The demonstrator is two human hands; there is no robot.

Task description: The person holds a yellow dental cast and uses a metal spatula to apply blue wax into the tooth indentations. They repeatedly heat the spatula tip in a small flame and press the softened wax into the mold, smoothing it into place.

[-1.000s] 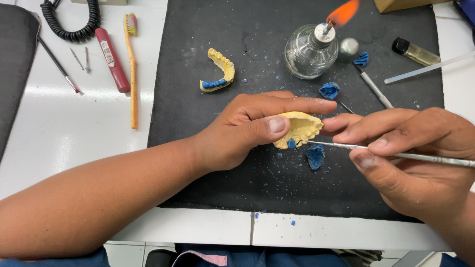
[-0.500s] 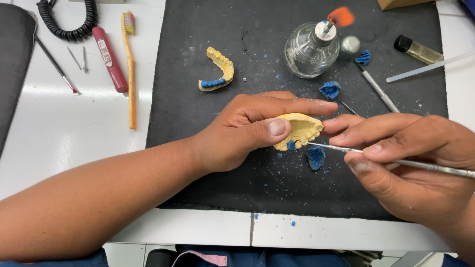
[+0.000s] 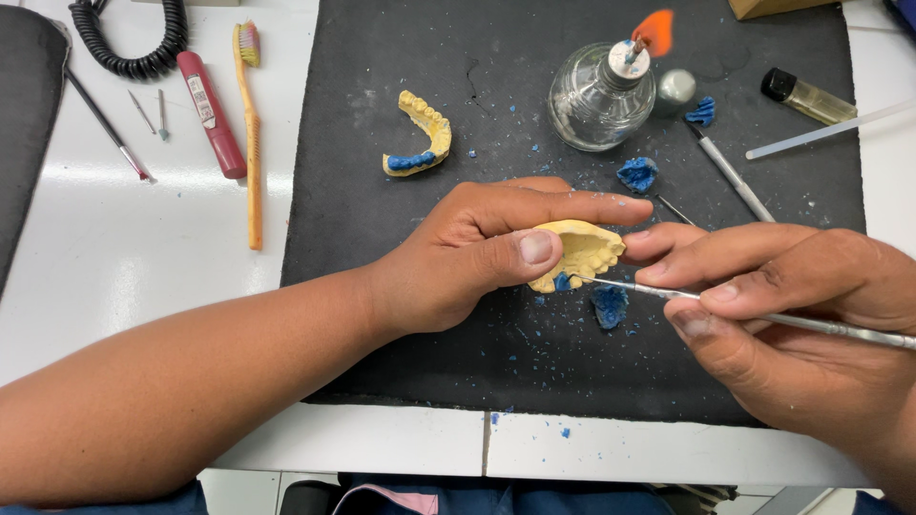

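My left hand grips a yellow plaster dental cast between thumb and fingers, just above a black mat. My right hand holds a thin metal carving tool like a pen. The tool's tip touches the lower edge of the cast, where a bit of blue wax shows. A second yellow dental arch with blue wax lies on the mat, up and to the left of my left hand.
A glass spirit lamp burns with an orange flame at the mat's top. Blue wax lumps and crumbs lie around it. A lighter, another metal tool, toothbrush, red tube and coiled black cord lie nearby.
The flame has flickered from leaning right to upright. Both hands hold almost still, with the tool tip staying at the cast's edge.
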